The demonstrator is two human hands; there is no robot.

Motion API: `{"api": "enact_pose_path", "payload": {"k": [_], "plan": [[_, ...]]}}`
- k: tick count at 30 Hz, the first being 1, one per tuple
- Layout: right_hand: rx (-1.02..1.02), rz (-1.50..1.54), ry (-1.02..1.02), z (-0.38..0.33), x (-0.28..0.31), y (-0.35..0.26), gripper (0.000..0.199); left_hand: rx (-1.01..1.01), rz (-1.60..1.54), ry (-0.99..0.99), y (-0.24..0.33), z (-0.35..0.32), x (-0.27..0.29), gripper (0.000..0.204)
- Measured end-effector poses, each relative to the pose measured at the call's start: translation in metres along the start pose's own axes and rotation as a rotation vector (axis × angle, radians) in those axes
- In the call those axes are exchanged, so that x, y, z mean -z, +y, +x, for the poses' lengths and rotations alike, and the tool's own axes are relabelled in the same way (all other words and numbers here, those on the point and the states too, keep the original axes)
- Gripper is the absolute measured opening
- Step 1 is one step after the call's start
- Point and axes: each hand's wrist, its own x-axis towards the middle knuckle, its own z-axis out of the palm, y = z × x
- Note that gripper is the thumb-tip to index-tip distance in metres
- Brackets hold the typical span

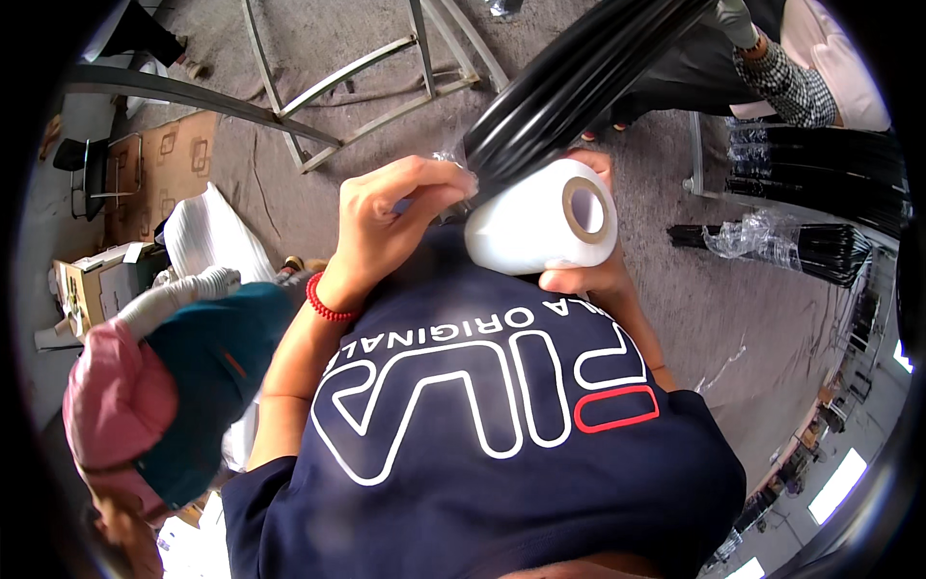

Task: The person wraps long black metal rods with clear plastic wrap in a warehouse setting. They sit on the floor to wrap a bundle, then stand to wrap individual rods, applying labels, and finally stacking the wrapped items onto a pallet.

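Note:
My right hand grips a thick white roll of clear plastic wrap with a cardboard core, its thumb on the near side and fingers around the back. My left hand, a red bead bracelet at its wrist, is closed in a pinch on a crumpled bit of clear film. Between my hands lies the end of a bundle of long, glossy black strips, which slopes away to the upper right. The roll sits against the bundle's near end. My fingertips behind the roll are partly hidden.
At the upper right, a co-worker's gloved hand is at the bundle's far part. Wrapped black bundles lie at right. Metal frames stand ahead on the grey floor. Another person in pink and teal is close on my left, beside cardboard boxes.

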Motion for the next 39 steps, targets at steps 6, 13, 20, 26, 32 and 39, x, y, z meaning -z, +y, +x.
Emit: {"api": "enact_pose_path", "payload": {"k": [6, 13, 20, 26, 32, 39], "plan": [[0.104, -0.234, 0.037, -0.012, -0.029, -0.009, 0.086, -0.109, 0.145, -0.114, 0.024, -0.009, 0.001, 0.084], [0.055, -0.339, -0.192, -0.001, -0.02, -0.04, 0.07, -0.094, 0.335, 0.048, 0.019, -0.021, -0.017, 0.077], [1.044, -1.82, -0.605, 0.067, -0.016, -0.08, 0.053, -0.13, 0.241, 0.046, 0.003, -0.029, -0.005, 0.079], [0.728, -1.635, -1.179, 0.126, -0.036, -0.064, 0.043, -0.255, 0.307, 0.113, -0.009, -0.038, -0.013, 0.078], [0.736, -1.603, -1.224, 0.136, -0.047, -0.065, 0.04, -0.318, 0.33, 0.487, -0.034, -0.059, -0.036, 0.068], [0.877, -1.611, -1.32, 0.131, -0.051, -0.061, 0.012, -0.082, 0.212, 0.826, -0.03, -0.068, -0.028, 0.072]]}}
